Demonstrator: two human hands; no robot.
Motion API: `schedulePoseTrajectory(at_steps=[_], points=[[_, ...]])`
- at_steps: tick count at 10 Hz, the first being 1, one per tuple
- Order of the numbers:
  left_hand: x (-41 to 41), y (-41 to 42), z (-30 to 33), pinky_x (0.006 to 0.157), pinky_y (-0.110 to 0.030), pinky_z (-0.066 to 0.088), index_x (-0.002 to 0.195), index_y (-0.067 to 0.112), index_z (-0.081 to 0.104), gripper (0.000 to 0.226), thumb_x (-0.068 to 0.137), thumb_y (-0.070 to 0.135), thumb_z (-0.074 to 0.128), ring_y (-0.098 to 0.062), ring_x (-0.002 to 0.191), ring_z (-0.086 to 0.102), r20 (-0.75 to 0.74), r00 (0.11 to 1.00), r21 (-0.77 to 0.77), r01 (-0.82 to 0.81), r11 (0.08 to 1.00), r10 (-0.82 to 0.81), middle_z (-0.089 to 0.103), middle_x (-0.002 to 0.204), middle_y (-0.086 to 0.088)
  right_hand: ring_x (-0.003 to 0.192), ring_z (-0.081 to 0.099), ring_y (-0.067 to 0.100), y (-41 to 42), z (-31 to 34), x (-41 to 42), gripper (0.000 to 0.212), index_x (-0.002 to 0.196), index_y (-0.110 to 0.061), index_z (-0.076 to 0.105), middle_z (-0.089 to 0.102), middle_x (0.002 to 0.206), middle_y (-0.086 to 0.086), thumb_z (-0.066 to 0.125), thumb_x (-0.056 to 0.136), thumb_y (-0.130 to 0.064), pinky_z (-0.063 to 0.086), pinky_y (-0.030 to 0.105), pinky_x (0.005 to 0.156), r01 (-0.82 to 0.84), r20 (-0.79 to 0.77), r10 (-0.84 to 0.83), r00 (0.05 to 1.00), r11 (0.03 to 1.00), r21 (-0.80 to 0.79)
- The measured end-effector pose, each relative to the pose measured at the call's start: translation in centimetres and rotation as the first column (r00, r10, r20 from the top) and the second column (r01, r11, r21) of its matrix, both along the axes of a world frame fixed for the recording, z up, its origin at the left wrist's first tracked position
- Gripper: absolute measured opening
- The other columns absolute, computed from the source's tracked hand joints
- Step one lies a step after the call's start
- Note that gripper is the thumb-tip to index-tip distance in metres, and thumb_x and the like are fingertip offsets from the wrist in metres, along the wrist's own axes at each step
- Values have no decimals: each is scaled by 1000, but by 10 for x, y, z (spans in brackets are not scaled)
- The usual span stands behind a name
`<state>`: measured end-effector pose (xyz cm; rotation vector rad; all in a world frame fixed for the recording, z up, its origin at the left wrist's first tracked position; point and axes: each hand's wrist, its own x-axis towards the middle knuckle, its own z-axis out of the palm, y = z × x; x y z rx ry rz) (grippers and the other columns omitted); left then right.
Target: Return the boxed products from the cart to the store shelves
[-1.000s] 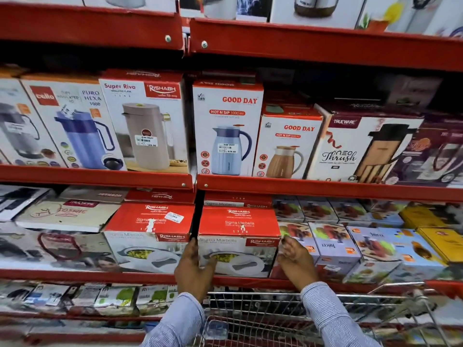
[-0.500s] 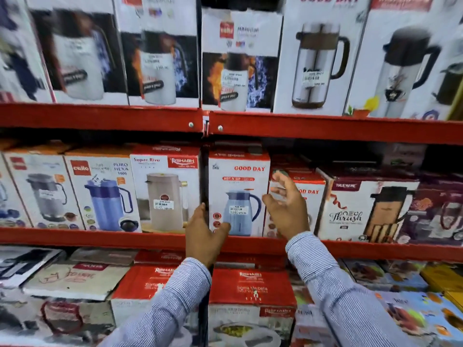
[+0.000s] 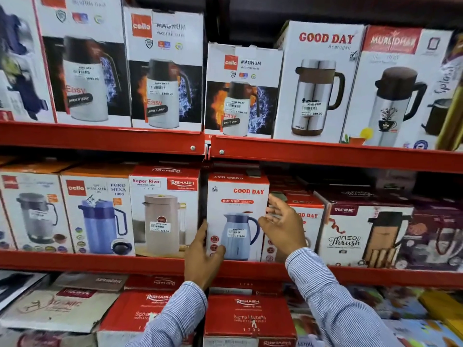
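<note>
- The Good Day Hot N Sip box [image 3: 238, 216] stands upright on the middle red shelf [image 3: 100, 261], squeezed between the Super Riva box [image 3: 164, 211] and a shorter Good Day box [image 3: 310, 221] set a bit further back.
- Left hand [image 3: 201, 256] sits at its lower left corner, thumb over the front face and fingers tucked around the edge. Looks like light contact, not a proper clamp.
- Right hand [image 3: 283, 226] is spread wide open just beside the box's right edge, holding nothing; can't tell if it's actually touching.
- If it were me: both palms flat on the sides, square the front flush with the neighbours, and don't snag that price sticker.
- Watch the tight gap by the left fingers.
</note>
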<state>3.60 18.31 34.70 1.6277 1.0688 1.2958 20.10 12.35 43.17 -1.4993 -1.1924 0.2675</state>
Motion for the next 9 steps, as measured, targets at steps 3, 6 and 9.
schedulePoseTrajectory(at_steps=[3, 6, 9], points=[[-1, 4, -3, 99, -35, 53, 151, 20, 34, 69, 88, 13, 64, -13, 111, 60, -8, 999, 43, -34, 999, 35, 60, 137, -4, 120, 58, 22, -5, 2, -1, 69, 141, -18, 42, 59, 134, 9, 71, 79, -9, 51, 30, 92, -37, -18, 36, 999, 999, -37], [-3, 2, -2, 85, -17, 50, 151, 18, 35, 69, 88, 10, 63, -11, 109, 59, -42, 998, 60, -35, 998, 37, 60, 138, -5, 125, 55, 22, -6, 1, -1, 71, 143, -19, 41, 56, 138, 8, 70, 79, -8, 50, 31, 95, -64, -33, 63, 997, 996, -55], [-6, -1, 3, 84, -19, 53, 153, 19, 27, 80, 84, 15, 67, -4, 92, 63, -137, 990, 72, -35, 997, 45, 64, 132, -3, 126, 55, 19, -9, 1, 1, 67, 141, -18, 43, 56, 139, 3, 69, 79, -10, 48, 29, 97, -84, -45, 83, 996, 996, -22]])
